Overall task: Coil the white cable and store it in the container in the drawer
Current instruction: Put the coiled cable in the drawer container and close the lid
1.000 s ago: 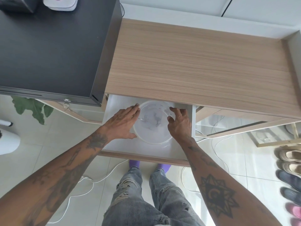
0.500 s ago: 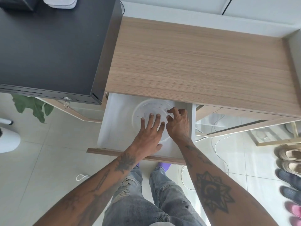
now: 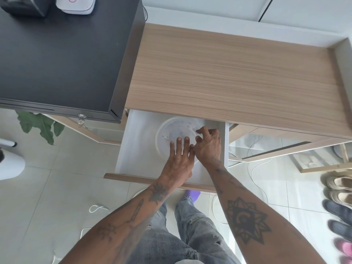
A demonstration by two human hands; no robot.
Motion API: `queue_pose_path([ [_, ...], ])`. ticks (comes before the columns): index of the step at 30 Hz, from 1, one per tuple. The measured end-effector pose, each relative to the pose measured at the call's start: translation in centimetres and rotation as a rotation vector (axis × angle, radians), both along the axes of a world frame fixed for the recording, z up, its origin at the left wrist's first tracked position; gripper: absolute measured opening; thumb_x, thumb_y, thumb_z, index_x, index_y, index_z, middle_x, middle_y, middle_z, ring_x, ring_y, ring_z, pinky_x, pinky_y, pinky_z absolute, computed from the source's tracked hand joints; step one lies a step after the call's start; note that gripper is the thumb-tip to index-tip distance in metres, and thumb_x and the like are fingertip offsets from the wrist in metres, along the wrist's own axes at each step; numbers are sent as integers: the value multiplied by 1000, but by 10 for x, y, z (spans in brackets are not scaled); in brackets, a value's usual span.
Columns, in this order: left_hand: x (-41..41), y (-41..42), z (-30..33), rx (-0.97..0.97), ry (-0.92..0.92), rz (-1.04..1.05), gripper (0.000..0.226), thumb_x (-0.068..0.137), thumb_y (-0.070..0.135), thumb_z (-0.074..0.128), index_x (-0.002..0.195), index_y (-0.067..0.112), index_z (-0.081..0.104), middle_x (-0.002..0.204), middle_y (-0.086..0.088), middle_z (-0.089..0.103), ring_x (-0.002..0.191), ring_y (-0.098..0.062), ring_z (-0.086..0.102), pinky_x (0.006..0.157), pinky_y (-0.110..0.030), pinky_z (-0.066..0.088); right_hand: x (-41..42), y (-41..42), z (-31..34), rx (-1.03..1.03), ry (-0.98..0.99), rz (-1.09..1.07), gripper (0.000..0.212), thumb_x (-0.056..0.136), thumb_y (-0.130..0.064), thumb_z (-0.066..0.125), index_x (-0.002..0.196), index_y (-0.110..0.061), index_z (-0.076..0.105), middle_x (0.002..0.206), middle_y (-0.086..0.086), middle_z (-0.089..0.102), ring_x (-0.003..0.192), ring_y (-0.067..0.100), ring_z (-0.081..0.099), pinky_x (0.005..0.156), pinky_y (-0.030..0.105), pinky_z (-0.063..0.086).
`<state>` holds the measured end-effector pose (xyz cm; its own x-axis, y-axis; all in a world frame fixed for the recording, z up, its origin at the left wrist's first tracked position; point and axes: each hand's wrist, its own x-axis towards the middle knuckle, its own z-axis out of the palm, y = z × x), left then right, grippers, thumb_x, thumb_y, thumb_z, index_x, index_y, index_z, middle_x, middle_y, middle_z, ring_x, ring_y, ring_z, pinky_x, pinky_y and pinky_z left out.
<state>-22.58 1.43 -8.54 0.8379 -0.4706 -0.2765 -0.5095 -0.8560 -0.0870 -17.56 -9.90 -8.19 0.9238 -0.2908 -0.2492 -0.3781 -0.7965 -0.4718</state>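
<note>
A round translucent white container (image 3: 167, 134) with its lid on sits in the open white drawer (image 3: 137, 149), its far side tucked under the wooden desktop. My left hand (image 3: 179, 161) lies flat on the lid with the fingers spread. My right hand (image 3: 208, 145) is curled at the lid's right rim, thumb and fingers pinching its edge. What is inside the container is hidden by the lid. White cable (image 3: 256, 169) trails on the floor to the right of the drawer, and another loop of white cable (image 3: 95, 208) lies on the left.
The wooden desktop (image 3: 228, 73) overhangs the drawer's back. A black cabinet (image 3: 57, 54) stands at the left with a white device (image 3: 76, 4) on it. Shoes (image 3: 337, 187) line the floor at the right. A leafy plant (image 3: 42, 124) is at the left.
My left hand left the container's left side and now lies flat on top. The container, open before, now has its lid on. My right hand stays at the right rim.
</note>
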Motion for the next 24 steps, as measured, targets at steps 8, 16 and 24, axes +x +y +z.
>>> queue_pose_path([
  [8,-3,-6,4,29,-52,-11,63,62,25,75,121,5,68,132,-24,62,114,-42,64,95,-50,53,-2,-1,0,4,10,-1,26,94,-17,53,118,-24,59,124,11,46,107,35,54,73,30,40],
  [16,3,-1,8,43,9,-2,67,79,39,68,132,0,58,140,-28,53,122,-46,57,99,-52,50,-3,1,1,-15,26,-18,25,95,-16,51,118,-24,58,125,10,46,107,33,54,72,30,39],
  [24,1,-3,1,75,-100,-70,50,70,34,72,112,6,74,118,-22,71,100,-39,71,82,-46,59,-4,0,2,-14,20,-3,27,95,-14,52,119,-23,59,125,10,46,107,33,54,73,30,41],
])
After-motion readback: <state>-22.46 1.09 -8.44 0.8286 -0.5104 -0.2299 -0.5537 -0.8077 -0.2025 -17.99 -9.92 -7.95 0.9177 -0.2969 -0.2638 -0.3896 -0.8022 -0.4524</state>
